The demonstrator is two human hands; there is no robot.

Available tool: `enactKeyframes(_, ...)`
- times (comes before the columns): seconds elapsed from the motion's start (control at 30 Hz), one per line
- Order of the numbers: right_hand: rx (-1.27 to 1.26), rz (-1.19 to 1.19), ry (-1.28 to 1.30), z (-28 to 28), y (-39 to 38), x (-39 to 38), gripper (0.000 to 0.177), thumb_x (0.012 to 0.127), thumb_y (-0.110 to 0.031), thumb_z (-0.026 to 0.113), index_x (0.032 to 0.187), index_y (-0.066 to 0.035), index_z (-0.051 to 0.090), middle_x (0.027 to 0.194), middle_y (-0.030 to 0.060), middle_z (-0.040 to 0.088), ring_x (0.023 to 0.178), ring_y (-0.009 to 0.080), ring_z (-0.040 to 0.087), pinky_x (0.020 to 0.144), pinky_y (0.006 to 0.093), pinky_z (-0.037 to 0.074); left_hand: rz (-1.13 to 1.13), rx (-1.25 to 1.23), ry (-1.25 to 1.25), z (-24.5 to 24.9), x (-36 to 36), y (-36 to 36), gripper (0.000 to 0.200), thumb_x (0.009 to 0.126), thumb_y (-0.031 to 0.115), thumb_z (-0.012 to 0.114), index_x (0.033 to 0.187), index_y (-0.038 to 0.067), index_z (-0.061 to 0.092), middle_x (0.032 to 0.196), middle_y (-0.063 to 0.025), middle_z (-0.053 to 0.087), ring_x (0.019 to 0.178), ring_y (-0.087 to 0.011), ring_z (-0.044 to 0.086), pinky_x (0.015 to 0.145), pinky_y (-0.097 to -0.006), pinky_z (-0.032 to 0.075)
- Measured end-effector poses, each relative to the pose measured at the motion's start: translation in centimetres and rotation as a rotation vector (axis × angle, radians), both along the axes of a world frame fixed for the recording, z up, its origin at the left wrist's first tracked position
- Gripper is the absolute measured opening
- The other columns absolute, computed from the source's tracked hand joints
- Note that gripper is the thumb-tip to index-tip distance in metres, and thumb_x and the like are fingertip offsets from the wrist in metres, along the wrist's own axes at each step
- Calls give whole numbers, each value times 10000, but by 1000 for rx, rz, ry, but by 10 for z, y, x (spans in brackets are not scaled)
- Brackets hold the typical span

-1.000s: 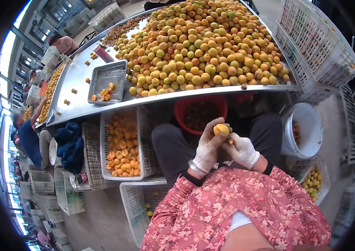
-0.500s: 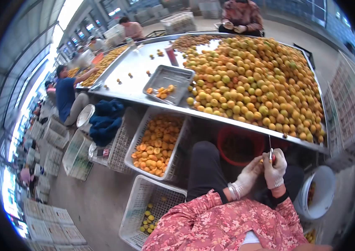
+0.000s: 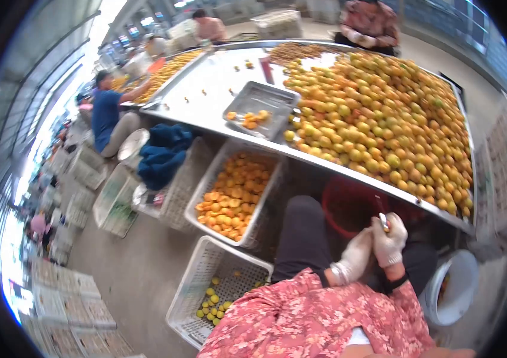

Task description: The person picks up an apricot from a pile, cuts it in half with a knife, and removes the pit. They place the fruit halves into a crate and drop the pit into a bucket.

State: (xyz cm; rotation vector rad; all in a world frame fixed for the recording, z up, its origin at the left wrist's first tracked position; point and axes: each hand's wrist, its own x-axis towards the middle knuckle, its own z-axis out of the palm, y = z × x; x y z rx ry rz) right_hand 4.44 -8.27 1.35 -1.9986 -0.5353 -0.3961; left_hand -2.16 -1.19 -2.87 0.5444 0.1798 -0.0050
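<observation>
My right hand, in a white knit glove, is closed around a small knife whose thin blade points up and away from me. Pressed against it is my left hand, also gloved, with curled fingers; whatever it holds is hidden between the two hands. Both hands are over my lap, just in front of a red basin under the table edge. Beyond them, a large heap of whole apricots covers the right side of the metal table.
A metal tray on the table carries a few apricot halves. Left of my knees stand a crate of apricot halves and a crate with several greenish fruits. A white bucket stands at right. Other people sit around the tables.
The view has swung, so the table and crates appear farther right. My hands stay together; the bit of orange fruit seen between them earlier is no longer visible.
</observation>
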Motion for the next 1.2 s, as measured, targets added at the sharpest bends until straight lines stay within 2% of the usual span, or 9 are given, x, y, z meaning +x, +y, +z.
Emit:
enactKeyframes(0.13, -25, 84, -131, -1, 1, 2, 282, 774, -73, 728, 630, -51, 487, 634, 125, 484, 552, 321, 508, 511, 399, 391, -37, 23, 190, 9, -3, 7, 352, 1020, 398, 458, 1163, 111, 601, 1016, -14, 631, 924, -115, 634, 782, -273, 537)
enactKeyframes(0.43, -122, 142, -277, -2, -11, 2, 172, 649, -74, 750, 664, -81, 578, 683, 105, 571, 606, 323, 579, 557, 412, 468, -294, -112, 329, -9, -6, 19, 457, 1039, 411, 359, 1332, 81, 481, 1304, -117, 539, 1243, -263, 522, 1058, -424, 435)
enactKeyframes(0.53, -121, 237, -285, -1, -13, -1, 164, 663, -68, 743, 672, -81, 580, 688, 99, 566, 599, 320, 571, 559, 395, 469, -391, -124, -29, -41, -7, 21, 471, 1039, 403, 351, 1375, 86, 440, 1338, -103, 519, 1311, -250, 458, 1108, -408, 376)
enactKeyframes(0.6, 33, 230, -255, -7, -10, -2, 155, 697, -51, 733, 683, -71, 579, 673, 90, 539, 577, 284, 561, 557, 351, 462, -523, -552, -98, -47, -4, 30, 494, 1035, 407, 344, 1408, 89, 395, 1365, -98, 501, 1366, -237, 389, 1138, -386, 327)
enactKeyframes(0.67, 410, 47, 340, 1, -5, -3, 170, 803, -67, 730, 695, -51, 600, 639, 21, 576, 542, 128, 537, 500, 293, 424, -350, 429, 286, 17, -5, 29, 494, 1031, 455, 365, 1364, 96, 432, 1113, -88, 581, 970, -191, 613, 881, -351, 499)
enactKeyframes(0.73, 1024, 49, 715, -6, -15, 18, 159, 898, -73, 661, 743, -49, 635, 673, -5, 598, 558, 73, 536, 497, 233, 402, -517, -449, 16, -8, 6, 33, 501, 1023, 500, 379, 1297, 98, 498, 870, -47, 552, 666, -135, 508, 634, -275, 428)
enactKeyframes(0.8, 1049, 40, 716, -7, -26, 21, 169, 911, -87, 650, 747, -48, 636, 676, -10, 592, 557, 73, 534, 497, 230, 399, -386, -258, 284, 6, 3, 22, 548, 1007, 563, 375, 1249, 98, 537, 743, -27, 489, 590, -125, 386, 578, -260, 318)
enactKeyframes(1.07, 254, 76, 170, 0, -21, -20, 127, 883, -84, 706, 807, -38, 617, 760, -22, 606, 669, 29, 520, 598, 218, 433, -285, -385, 64, -31, 7, 18, 463, 1048, 436, 378, 1364, 113, 481, 1279, -71, 553, 1181, -281, 530, 1025, -426, 433)
enactKeyframes(1.2, 733, -12, 595, 14, -26, -12, 140, 945, -128, 640, 836, -46, 608, 699, 12, 621, 584, 83, 559, 549, 226, 442, -262, -370, 159, -10, 2, 20, 444, 1025, 443, 442, 1364, 157, 456, 1224, -80, 582, 1114, -239, 547, 997, -427, 433)
